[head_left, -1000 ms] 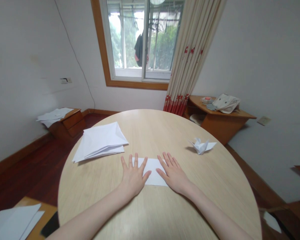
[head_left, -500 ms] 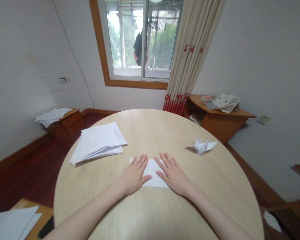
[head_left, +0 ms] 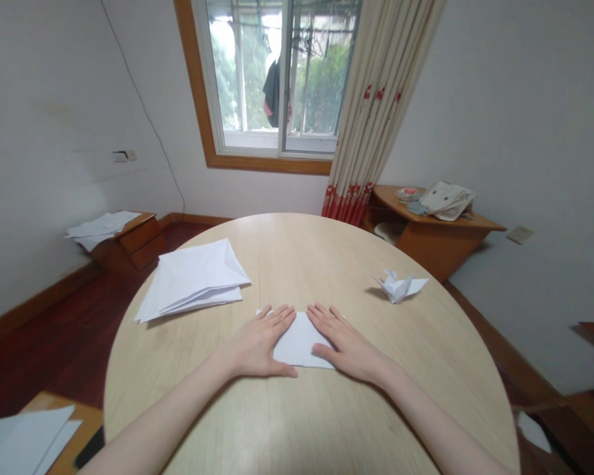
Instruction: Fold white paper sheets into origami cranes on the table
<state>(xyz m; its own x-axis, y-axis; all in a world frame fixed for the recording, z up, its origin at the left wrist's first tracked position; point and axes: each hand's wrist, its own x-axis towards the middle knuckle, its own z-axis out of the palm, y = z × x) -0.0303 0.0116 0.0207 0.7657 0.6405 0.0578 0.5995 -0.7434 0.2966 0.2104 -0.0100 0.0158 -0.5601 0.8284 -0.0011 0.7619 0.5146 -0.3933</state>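
A folded white sheet of paper (head_left: 301,340) lies flat on the round wooden table (head_left: 297,422), partly covered by both hands. My left hand (head_left: 260,343) rests over its left side, fingers stretched out and thumb along the near edge. On the right side of the paper lies my right hand (head_left: 344,343), open, with its fingers extended and its thumb pointing inward. The left and right ends of the paper are hidden under the hands.
A stack of white paper (head_left: 198,274) sits at the table's left. An origami crane (head_left: 397,287) stands at the right. Beyond the table are a low cabinet (head_left: 138,241) with papers and a corner desk (head_left: 440,241) holding a cloth bag (head_left: 448,200).
My left thumb has moved down to the paper's near edge and the left hand has spread. My right fingers have shifted slightly left and drawn closer together. The paper stays in place.
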